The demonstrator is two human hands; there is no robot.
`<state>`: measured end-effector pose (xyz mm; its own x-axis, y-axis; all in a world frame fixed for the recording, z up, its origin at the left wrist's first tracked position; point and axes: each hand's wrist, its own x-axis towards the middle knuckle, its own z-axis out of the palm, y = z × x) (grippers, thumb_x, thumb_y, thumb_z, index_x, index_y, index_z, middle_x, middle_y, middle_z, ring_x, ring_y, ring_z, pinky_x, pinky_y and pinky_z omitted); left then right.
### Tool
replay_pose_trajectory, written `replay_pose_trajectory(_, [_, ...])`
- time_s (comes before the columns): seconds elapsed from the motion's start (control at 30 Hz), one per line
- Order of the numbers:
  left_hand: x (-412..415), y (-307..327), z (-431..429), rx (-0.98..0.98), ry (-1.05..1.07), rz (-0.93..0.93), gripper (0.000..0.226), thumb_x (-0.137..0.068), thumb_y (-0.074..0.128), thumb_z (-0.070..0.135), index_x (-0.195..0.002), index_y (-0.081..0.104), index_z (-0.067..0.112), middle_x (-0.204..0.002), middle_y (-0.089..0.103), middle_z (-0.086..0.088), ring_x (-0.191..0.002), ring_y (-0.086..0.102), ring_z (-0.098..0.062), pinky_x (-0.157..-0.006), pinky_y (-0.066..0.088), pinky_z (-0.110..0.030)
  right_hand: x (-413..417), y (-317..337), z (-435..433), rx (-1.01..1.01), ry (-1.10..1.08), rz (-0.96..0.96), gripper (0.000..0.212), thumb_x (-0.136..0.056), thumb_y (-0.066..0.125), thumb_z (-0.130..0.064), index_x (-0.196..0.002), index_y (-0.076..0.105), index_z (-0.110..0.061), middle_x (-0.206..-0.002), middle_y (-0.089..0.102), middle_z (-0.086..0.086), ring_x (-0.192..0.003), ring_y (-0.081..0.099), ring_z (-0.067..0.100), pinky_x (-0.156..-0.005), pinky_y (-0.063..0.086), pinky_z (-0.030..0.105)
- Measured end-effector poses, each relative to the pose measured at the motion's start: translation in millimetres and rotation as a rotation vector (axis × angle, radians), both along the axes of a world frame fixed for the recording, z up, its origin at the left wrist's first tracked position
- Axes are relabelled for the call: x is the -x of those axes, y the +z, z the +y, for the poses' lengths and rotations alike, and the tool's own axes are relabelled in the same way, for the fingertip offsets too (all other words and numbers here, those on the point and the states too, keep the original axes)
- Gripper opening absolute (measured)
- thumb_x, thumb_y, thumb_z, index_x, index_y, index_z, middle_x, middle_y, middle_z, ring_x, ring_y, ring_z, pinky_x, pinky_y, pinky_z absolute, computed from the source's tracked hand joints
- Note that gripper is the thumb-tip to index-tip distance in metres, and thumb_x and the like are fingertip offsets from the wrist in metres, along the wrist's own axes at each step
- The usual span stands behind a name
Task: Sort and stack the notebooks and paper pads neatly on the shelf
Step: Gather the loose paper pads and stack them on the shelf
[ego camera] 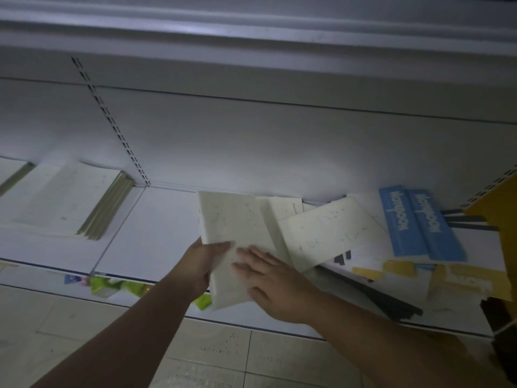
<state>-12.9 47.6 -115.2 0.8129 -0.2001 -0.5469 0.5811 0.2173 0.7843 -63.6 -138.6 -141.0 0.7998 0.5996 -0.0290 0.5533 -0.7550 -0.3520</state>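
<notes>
White speckled pads (235, 228) gripped at near edge by left hand (200, 264), pressed under flat, straight-fingered right hand (274, 281), overhanging shelf (156, 233) lip beside loose pads (330, 233). Risk: sliding off, fanning apart, seemingly unbound, on slackened grip.

We see a speckled white pad (235, 228) tilted over the white shelf (156, 233), with its near end jutting past the shelf's front edge. The left hand (198, 264) grips its left edge and the right hand (268, 278) lies flat on its cover. Just to its right a second speckled pad (327, 233) lies askew, overlapping a third speckled pad (284, 207) farther back. Further right, two blue notebooks (397, 222) marked "NOTEBOOK" lie side by side. At the left sits a pale stack (70, 200), squared.
</notes>
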Motion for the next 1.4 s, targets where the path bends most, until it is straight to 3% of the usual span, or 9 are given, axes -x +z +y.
replay_pose_trajectory(0.2, [2.1, -1.2, 22.2, -0.054, 0.028, -0.027, 0.041, -0.082, 0.065, 0.003, -0.122, 0.058, 0.007, -0.112, 0.068, -0.019, -0.097, 0.064, -0.036, -0.074, 0.054, -0.042, -15.3, -15.8, -49.8, 0.491, -0.522, 0.122, 0.085, -0.083, 0.053, -0.015, -0.152, 0.003, -0.020, -0.159, -0.014, 0.010, -0.146, -0.015, 0.030, -0.117, -0.007, 0.054])
replay_pose_trajectory(0.3, [0.9, 2.7, 28.0, -0.086, 0.026, -0.037, 0.036, -0.085, 0.061, 0.002, -0.120, 0.058, 0.007, -0.112, 0.066, -0.020, -0.097, 0.063, -0.036, -0.075, 0.052, -0.041, -18.0, -27.3, -65.2, 0.530, -0.619, 0.125, 0.067, -0.091, 0.047, -0.024, -0.150, 0.015, -0.022, -0.160, 0.003, 0.009, -0.147, -0.002, 0.029, -0.118, 0.000, 0.051])
replay_pose_trajectory(0.47, [-1.4, 6.0, 38.0, -0.136, -0.030, -0.055, 0.057, -0.067, 0.072, 0.022, -0.121, 0.059, 0.009, -0.110, 0.068, -0.019, -0.098, 0.064, -0.038, -0.072, 0.055, -0.043, -26.7, -19.5, -64.1, 0.299, -0.612, 0.106, 0.047, -0.099, 0.035, -0.028, -0.145, 0.029, -0.033, -0.146, 0.041, -0.003, -0.137, 0.032, 0.019, -0.116, 0.017, 0.044])
replay_pose_trajectory(0.7, [-4.0, 9.2, 35.1, -0.148, 0.022, -0.080, 0.043, -0.093, 0.058, 0.027, -0.132, 0.049, 0.012, -0.120, 0.061, -0.022, -0.108, 0.060, -0.042, -0.093, 0.047, -0.060, -45.9, 33.7, -45.9, -0.553, -0.905, -0.134, 0.046, -0.085, 0.048, 0.006, -0.097, 0.071, -0.032, -0.111, 0.066, -0.007, -0.122, 0.050, 0.015, -0.115, 0.011, 0.030])
replay_pose_trajectory(0.87, [-0.2, 20.0, 30.6, -0.086, 0.049, -0.029, 0.043, -0.087, 0.061, 0.017, -0.128, 0.051, 0.011, -0.109, 0.062, -0.023, -0.091, 0.061, -0.035, -0.084, 0.051, -0.047, -25.2, 66.4, -17.1, -1.131, -0.432, -0.028, 0.030, -0.091, 0.058, -0.012, -0.081, 0.075, -0.035, -0.098, 0.070, -0.022, -0.108, 0.060, 0.006, -0.102, 0.042, 0.031])
replay_pose_trajectory(0.97, [9.6, 29.3, 42.1, -0.018, 0.121, 0.037, 0.041, -0.086, 0.063, 0.032, -0.119, 0.059, 0.007, -0.098, 0.067, -0.019, -0.087, 0.063, -0.033, -0.082, 0.052, -0.043, -8.1, 50.3, 5.6, -0.985, -0.143, -0.026, 0.018, -0.093, 0.055, -0.036, -0.094, 0.072, -0.037, -0.105, 0.070, -0.017, -0.107, 0.062, 0.015, -0.099, 0.043, 0.050])
replay_pose_trajectory(1.1, [34.9, 37.3, 77.2, 0.057, 0.246, 0.086, 0.058, -0.087, 0.051, 0.051, -0.121, 0.061, 0.004, -0.099, 0.068, -0.021, -0.091, 0.064, -0.035, -0.085, 0.051, -0.046, -6.1, 38.7, 28.7, -0.860, -0.035, 0.016, 0.038, -0.077, 0.061, -0.003, -0.093, 0.072, -0.035, -0.104, 0.070, -0.019, -0.110, 0.059, 0.009, -0.101, 0.032, 0.067])
replay_pose_trajectory(1.27, [78.5, 69.2, 131.8, -0.009, 0.352, -0.018, 0.040, -0.092, 0.055, 0.027, -0.125, 0.056, 0.004, -0.080, 0.073, -0.015, -0.067, 0.071, -0.025, -0.053, 0.056, -0.028, 0.7, 64.7, 94.2, -0.680, 0.214, 0.156, 0.051, -0.066, 0.052, 0.007, -0.095, 0.069, -0.032, -0.105, 0.063, -0.036, -0.123, 0.046, -0.001, -0.114, 0.022, 0.057])
replay_pose_trajectory(1.4, [115.2, 92.2, 191.4, -0.023, 0.384, -0.127, 0.062, -0.067, 0.065, 0.007, -0.128, 0.052, 0.011, -0.105, 0.069, -0.023, -0.088, 0.068, -0.037, -0.074, 0.057, -0.044, 4.4, 97.3, 153.6, -0.504, 0.327, 0.332, 0.055, -0.072, 0.044, -0.004, -0.106, 0.069, -0.039, -0.136, 0.033, -0.043, -0.141, 0.016, -0.007, -0.120, 0.016, 0.032])
